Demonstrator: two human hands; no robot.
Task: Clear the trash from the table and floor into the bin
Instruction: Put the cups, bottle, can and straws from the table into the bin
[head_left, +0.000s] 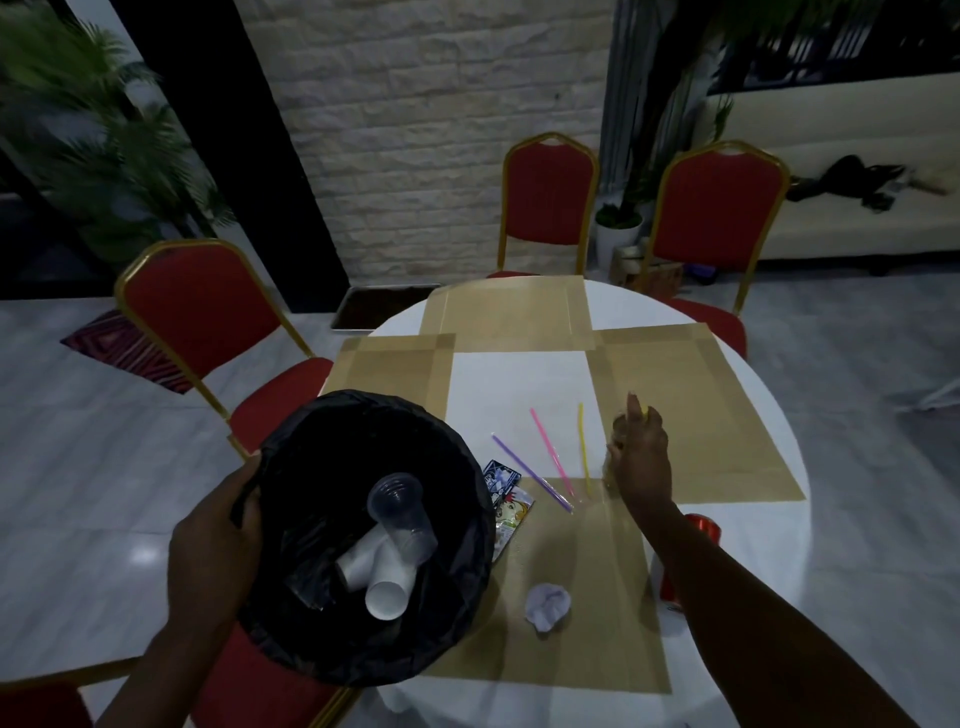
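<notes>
The left hand (218, 540) grips the bin (363, 535) by its rim against the table's (519, 384) left edge to catch trash, while the right hand (641, 457), fingers half curled, reaches among the straws (550, 452) mid-table, its hold unclear.

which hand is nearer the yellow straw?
Right. The right hand hovers just right of the yellow straw, almost touching it. The left hand is far across the table, gripping the bin by its left rim.
</notes>
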